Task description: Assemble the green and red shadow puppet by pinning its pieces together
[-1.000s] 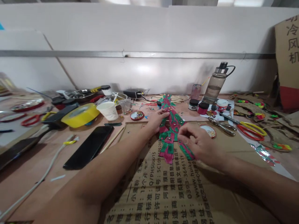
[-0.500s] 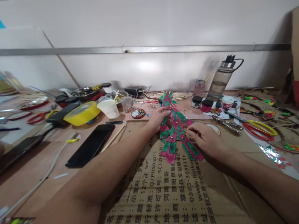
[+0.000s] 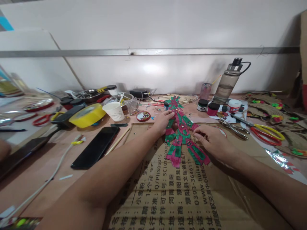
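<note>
A jointed paper figure (image 3: 184, 130), painted pink and green with shiny round fasteners at its joints, is held up over a printed cardboard sheet (image 3: 165, 195). My left hand (image 3: 163, 123) is closed on its left edge near the upper body, thumb on the front and the other fingers partly hidden behind. On the other side, my right hand (image 3: 212, 140) is curled, its thumb and fingertips pinched at the end of the figure's right arm. The figure's two legs hang spread apart over the printed text.
Left of the cardboard are a black phone (image 3: 96, 147), a paper cup (image 3: 113, 111), yellow tape (image 3: 86, 115) and a small lid of beads (image 3: 143, 116). Paint jars (image 3: 212, 109), a water bottle (image 3: 227, 83), pliers (image 3: 234, 128) and red-and-yellow scissors (image 3: 266, 134) stand or lie right.
The view has shifted slightly, so things on the left appear a little further right. Both hands keep nearly the same hold on the figure.
</note>
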The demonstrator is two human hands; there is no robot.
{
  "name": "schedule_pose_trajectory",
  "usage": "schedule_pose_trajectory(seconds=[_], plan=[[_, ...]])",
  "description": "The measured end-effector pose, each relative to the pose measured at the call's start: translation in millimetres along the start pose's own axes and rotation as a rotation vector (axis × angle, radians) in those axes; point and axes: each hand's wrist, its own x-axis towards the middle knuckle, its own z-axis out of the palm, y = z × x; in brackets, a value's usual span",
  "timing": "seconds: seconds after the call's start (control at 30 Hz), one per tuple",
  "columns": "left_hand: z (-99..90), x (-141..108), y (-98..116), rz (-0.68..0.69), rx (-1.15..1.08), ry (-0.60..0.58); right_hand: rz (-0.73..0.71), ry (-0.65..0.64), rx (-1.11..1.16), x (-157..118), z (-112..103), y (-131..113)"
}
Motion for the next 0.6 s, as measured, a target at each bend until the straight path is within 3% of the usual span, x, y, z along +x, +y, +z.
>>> schedule_pose_trajectory(seconds=[0.23,0.6], plan=[[-0.6,3,0,0.0,0.011,0.023,-0.019,0.033,-0.044,4,2,14],[0.7,-2,3,0.024,0.047,0.046,-0.053,0.077,-0.077,3,-1,13]])
